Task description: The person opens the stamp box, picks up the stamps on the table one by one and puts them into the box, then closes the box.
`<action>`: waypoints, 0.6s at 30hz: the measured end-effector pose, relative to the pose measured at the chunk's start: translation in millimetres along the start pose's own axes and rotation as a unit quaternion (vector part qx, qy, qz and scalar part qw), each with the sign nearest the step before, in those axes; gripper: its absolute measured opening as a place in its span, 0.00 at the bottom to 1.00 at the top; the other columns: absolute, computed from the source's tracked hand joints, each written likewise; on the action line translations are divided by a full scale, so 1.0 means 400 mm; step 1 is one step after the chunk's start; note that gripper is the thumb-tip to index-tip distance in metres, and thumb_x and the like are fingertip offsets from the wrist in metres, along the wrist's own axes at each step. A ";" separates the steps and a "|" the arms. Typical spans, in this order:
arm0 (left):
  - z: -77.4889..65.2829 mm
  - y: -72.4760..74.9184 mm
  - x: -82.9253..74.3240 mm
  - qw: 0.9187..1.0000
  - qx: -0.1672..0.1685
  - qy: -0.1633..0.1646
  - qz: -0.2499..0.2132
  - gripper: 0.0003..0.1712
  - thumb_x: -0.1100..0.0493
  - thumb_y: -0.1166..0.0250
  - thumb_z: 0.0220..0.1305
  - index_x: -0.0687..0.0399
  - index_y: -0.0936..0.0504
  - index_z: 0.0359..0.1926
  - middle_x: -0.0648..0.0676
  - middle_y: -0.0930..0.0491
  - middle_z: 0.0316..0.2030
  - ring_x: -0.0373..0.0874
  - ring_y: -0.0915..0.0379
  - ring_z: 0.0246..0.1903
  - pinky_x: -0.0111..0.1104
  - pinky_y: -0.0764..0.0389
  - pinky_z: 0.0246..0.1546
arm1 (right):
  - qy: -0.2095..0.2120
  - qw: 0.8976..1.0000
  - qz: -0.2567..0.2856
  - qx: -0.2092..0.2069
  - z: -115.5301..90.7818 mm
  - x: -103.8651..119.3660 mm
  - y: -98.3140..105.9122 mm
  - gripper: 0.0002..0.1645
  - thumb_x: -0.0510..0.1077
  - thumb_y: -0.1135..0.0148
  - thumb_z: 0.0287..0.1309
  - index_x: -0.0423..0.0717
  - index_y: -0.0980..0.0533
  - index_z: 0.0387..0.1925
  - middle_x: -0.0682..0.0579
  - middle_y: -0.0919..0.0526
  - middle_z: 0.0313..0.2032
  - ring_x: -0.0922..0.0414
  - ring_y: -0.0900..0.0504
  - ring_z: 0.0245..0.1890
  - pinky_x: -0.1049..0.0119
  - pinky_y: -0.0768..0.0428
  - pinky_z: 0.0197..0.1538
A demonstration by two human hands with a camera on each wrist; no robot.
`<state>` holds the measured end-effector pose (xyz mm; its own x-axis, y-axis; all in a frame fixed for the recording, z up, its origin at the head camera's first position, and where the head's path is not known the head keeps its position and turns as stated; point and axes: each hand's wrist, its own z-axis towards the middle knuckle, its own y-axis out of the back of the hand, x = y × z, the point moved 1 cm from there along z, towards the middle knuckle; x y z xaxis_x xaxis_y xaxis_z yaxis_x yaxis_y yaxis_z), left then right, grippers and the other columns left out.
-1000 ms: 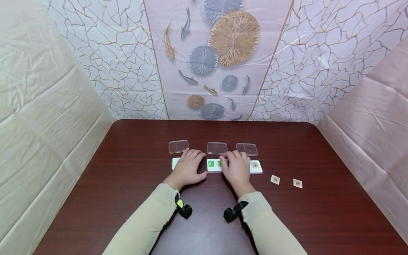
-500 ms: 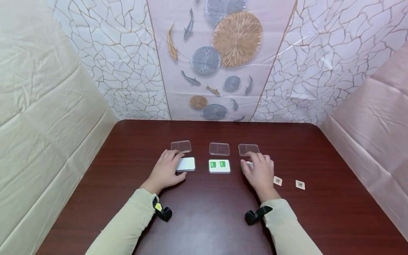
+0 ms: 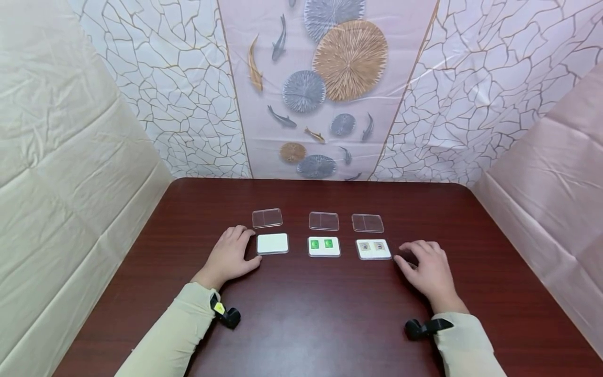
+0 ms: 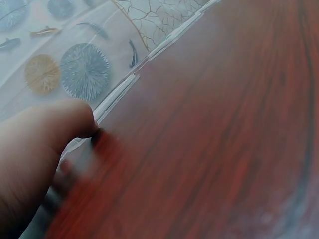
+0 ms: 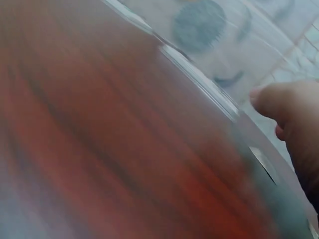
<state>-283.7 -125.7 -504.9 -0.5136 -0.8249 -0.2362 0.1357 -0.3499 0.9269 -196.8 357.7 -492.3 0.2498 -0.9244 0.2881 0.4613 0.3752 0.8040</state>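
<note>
My left hand [image 3: 228, 256] lies just left of a plain white case [image 3: 272, 244], its fingers relaxed and the thumb spread towards the case's near corner. To the right of that, a white case with two green square pictures [image 3: 324, 246] sits in the middle of the row. At the row's right end, another white case [image 3: 373, 250] shows two greyish square pictures. My right hand [image 3: 427, 269] is down beside it, thumb and fingers apart, covering the spot where two small square cards lay. In the right wrist view, a thin pale card edge [image 5: 263, 165] shows near the fingers.
Behind the cases lie three clear plastic lids: the left lid [image 3: 267, 218], the middle lid [image 3: 323, 221] and the right lid [image 3: 367, 223]. The dark red wooden table [image 3: 301, 314] ends at a patterned cloth backdrop [image 3: 330, 131].
Both hands have spread apart, the left moving left off the plain case, the right moving right off the grey-picture case onto the small cards. All three cases are now uncovered.
</note>
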 end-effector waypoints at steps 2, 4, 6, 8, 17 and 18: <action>0.000 0.000 -0.001 1.000 0.001 0.003 -0.007 0.37 0.41 0.34 0.54 0.61 0.24 0.59 0.60 0.27 0.54 0.59 0.33 0.55 0.51 0.33 0.63 | -0.004 1.000 -0.010 0.025 -0.015 -0.016 0.017 0.16 0.48 0.28 0.54 0.46 0.18 0.42 0.45 0.17 0.43 0.40 0.28 0.48 0.41 0.35 0.53; -0.001 -0.001 -0.001 1.000 0.000 0.005 -0.016 0.36 0.43 0.33 0.54 0.61 0.24 0.59 0.61 0.27 0.54 0.60 0.33 0.55 0.51 0.32 0.62 | -0.010 0.999 -0.018 0.046 -0.028 -0.028 0.030 0.17 0.48 0.28 0.53 0.45 0.18 0.43 0.44 0.18 0.44 0.39 0.29 0.48 0.40 0.36 0.52; -0.002 -0.001 -0.001 1.000 0.000 0.007 -0.024 0.36 0.44 0.33 0.54 0.62 0.24 0.59 0.61 0.28 0.55 0.60 0.33 0.56 0.51 0.31 0.62 | -0.012 0.998 -0.024 0.058 -0.038 -0.038 0.038 0.17 0.49 0.28 0.52 0.45 0.18 0.43 0.44 0.18 0.44 0.39 0.28 0.48 0.40 0.36 0.51; -0.002 -0.002 0.000 1.000 0.002 0.010 -0.029 0.35 0.45 0.33 0.54 0.62 0.23 0.59 0.61 0.28 0.55 0.60 0.33 0.56 0.51 0.31 0.62 | -0.011 0.998 -0.029 0.063 -0.045 -0.045 0.042 0.16 0.49 0.28 0.52 0.46 0.17 0.42 0.45 0.19 0.43 0.38 0.28 0.47 0.39 0.35 0.50; -0.001 0.001 0.001 0.999 -0.001 0.011 -0.044 0.33 0.47 0.33 0.56 0.60 0.23 0.58 0.61 0.29 0.54 0.60 0.34 0.56 0.52 0.30 0.60 | -0.015 0.998 -0.014 0.056 -0.046 -0.052 0.042 0.10 0.46 0.27 0.53 0.48 0.17 0.36 0.46 0.19 0.41 0.38 0.30 0.46 0.39 0.37 0.48; -0.001 0.001 0.001 0.999 -0.001 0.011 -0.043 0.33 0.47 0.33 0.56 0.60 0.23 0.59 0.61 0.29 0.54 0.61 0.34 0.56 0.52 0.30 0.60 | -0.017 0.998 -0.008 0.055 -0.046 -0.052 0.042 0.10 0.45 0.27 0.52 0.48 0.18 0.36 0.45 0.19 0.41 0.38 0.30 0.47 0.39 0.37 0.47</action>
<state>-283.6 -126.1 -504.7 -0.5049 -0.8008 -0.3222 0.0923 -0.4212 0.9023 -178.5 384.3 -494.5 0.2126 -0.9330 0.2905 0.3680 0.3518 0.8607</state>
